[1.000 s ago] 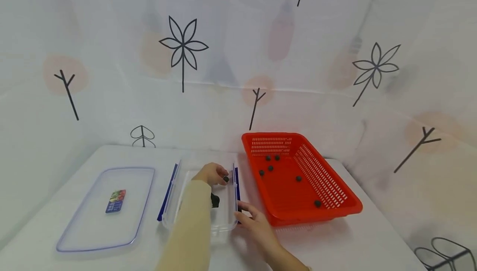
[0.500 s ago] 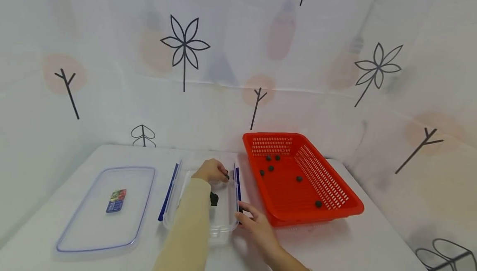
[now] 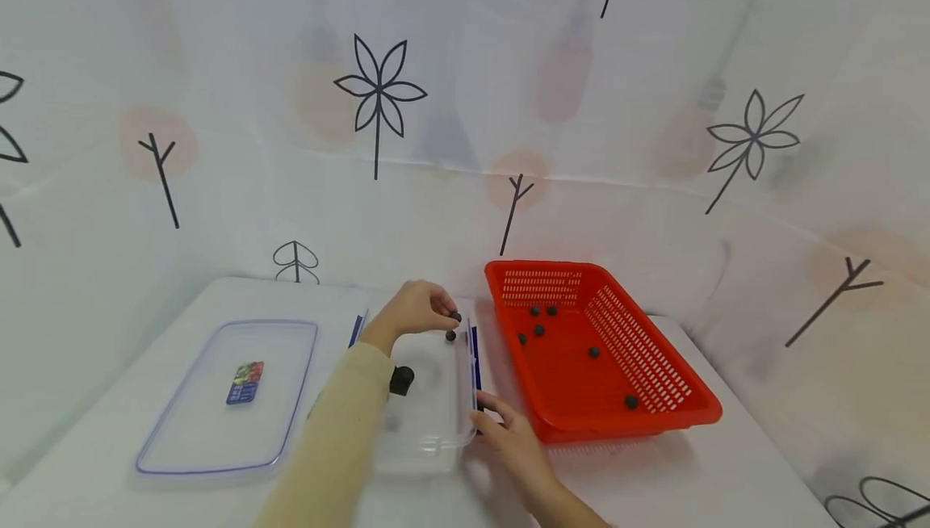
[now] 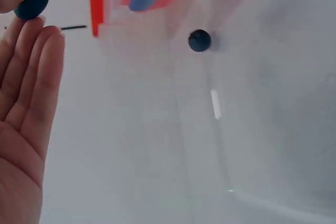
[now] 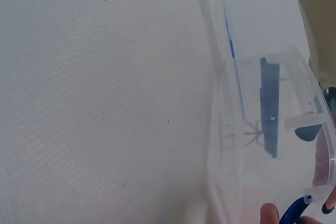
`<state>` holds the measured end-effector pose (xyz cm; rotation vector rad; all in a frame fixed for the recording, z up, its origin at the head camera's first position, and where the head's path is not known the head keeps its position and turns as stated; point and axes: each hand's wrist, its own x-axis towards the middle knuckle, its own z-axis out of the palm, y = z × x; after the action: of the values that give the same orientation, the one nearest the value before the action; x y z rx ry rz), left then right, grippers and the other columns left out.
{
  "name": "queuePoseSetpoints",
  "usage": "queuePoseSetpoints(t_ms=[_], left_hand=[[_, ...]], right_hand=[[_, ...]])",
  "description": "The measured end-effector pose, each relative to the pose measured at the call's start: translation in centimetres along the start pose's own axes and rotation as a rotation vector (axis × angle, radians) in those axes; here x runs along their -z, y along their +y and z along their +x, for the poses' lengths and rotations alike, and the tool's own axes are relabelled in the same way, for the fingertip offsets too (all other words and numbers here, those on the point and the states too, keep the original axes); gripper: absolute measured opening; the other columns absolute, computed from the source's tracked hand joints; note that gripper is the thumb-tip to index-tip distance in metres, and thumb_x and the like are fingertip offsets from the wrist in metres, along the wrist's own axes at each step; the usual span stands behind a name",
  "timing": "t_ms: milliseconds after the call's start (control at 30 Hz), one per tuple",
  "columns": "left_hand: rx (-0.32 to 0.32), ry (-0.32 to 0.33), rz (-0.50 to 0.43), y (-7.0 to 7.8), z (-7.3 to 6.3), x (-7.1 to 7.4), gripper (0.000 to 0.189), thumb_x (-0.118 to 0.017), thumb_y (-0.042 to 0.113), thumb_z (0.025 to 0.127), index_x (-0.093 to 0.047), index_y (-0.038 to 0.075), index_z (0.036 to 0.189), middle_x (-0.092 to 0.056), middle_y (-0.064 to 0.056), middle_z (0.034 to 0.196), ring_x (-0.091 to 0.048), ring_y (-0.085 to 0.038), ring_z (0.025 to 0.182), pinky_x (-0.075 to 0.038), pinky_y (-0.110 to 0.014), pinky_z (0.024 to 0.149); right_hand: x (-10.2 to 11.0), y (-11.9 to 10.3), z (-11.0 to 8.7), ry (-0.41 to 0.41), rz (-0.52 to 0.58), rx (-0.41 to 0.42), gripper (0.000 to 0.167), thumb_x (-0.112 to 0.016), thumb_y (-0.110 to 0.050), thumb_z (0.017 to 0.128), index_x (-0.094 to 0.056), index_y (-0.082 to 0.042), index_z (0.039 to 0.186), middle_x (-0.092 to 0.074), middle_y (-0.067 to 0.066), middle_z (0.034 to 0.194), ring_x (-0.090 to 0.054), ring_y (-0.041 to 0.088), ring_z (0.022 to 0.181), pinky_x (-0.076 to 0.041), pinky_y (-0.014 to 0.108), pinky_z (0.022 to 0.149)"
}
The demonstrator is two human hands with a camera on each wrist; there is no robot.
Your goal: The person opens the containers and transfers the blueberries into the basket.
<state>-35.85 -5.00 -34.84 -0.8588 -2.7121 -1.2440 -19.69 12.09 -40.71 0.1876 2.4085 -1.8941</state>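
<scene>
My left hand [image 3: 421, 308] pinches a small dark ball [image 4: 32, 1] between thumb and fingertips, above the far right part of a clear plastic container [image 3: 429, 423]. Another dark ball [image 3: 450, 336] lies inside that container; in the left wrist view this lone ball [image 4: 199, 40] rests on the bottom by a wall. My right hand [image 3: 512, 443] grips the container's right side by its dark blue latch [image 5: 295, 211], its thumb [image 5: 269, 213] near it. My left sleeve hides much of the container's left side.
A red plastic basket [image 3: 559, 423] with several dark balls stands to the right. On the left, a clear lid [image 3: 218, 431] with a blue rim and a label [image 3: 245, 383] lies flat on the white table [image 3: 182, 504]. A printed cloth [image 3: 450, 213] hangs behind.
My left hand has risen and moved away from the container's floor with a ball between its fingers, and a ball below it now shows plainly. My right hand keeps its grip. The head view has shifted slightly.
</scene>
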Motion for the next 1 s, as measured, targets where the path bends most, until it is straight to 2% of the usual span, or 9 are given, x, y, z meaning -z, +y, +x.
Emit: queuePoseSetpoints(t_ms=[167,267,400,667,767,1000], left_hand=[[-0.068,0.057,-0.033,1.5,-0.9,0.3,0.014,-0.077,0.019,0.077,-0.069,0.012,0.086,-0.064,0.005,0.076,-0.059,-0.01,0.071,-0.051,-0.024,0.068],[-0.081,0.113,-0.087,2.6,-1.6,0.1,0.014,-0.077,0.019,0.077,-0.07,0.011,0.086,-0.065,0.005,0.076,-0.06,-0.011,0.07,-0.052,-0.024,0.066],[-0.067,0.159,-0.126,4.2,-2.4,-0.4,0.014,-0.077,0.02,0.076,-0.07,0.011,0.084,-0.064,0.005,0.073,-0.059,-0.011,0.068,-0.052,-0.024,0.061],[-0.086,0.184,-0.193,7.4,-3.4,-1.5,0.013,-0.076,0.019,0.077,-0.071,0.01,0.084,-0.064,0.006,0.071,-0.06,-0.009,0.064,-0.052,-0.023,0.057],[-0.098,0.184,-0.206,8.6,-3.6,-2.1,0.012,-0.077,0.019,0.076,-0.071,0.012,0.083,-0.064,0.007,0.071,-0.059,-0.007,0.065,-0.052,-0.022,0.058],[-0.119,0.15,-0.246,11.1,-3.0,-3.6,0.012,-0.078,0.021,0.076,-0.07,0.013,0.081,-0.063,0.01,0.069,-0.058,-0.004,0.064,-0.05,-0.02,0.058]], right_hand=[[0.0,0.1,0.1,-0.016,0.013,-0.001,0.051,-0.059,-0.026,0.091,-0.048,0.003,0.132,-0.053,0.02,0.119,-0.06,0.022,0.086,-0.05,0.041,0.084],[0.1,0.3,0.2,-0.011,0.032,0.024,0.05,-0.058,-0.024,0.092,-0.047,0.004,0.132,-0.053,0.022,0.119,-0.06,0.021,0.084,-0.051,0.04,0.083],[0.2,0.6,0.3,-0.007,0.044,0.061,0.049,-0.057,-0.021,0.092,-0.047,0.006,0.131,-0.051,0.024,0.122,-0.06,0.02,0.082,-0.051,0.04,0.082],[0.2,0.5,0.2,-0.038,0.033,0.042,0.051,-0.057,-0.025,0.093,-0.046,0.005,0.133,-0.047,0.024,0.13,-0.059,0.022,0.09,-0.049,0.042,0.085],[0.2,0.6,0.2,-0.05,0.043,0.06,0.052,-0.056,-0.026,0.093,-0.045,0.006,0.133,-0.046,0.025,0.131,-0.06,0.024,0.091,-0.049,0.042,0.085],[0.3,0.6,0.1,-0.083,0.066,0.102,0.053,-0.054,-0.023,0.094,-0.042,0.01,0.133,-0.042,0.028,0.133,-0.057,0.029,0.1,-0.05,0.042,0.084]])
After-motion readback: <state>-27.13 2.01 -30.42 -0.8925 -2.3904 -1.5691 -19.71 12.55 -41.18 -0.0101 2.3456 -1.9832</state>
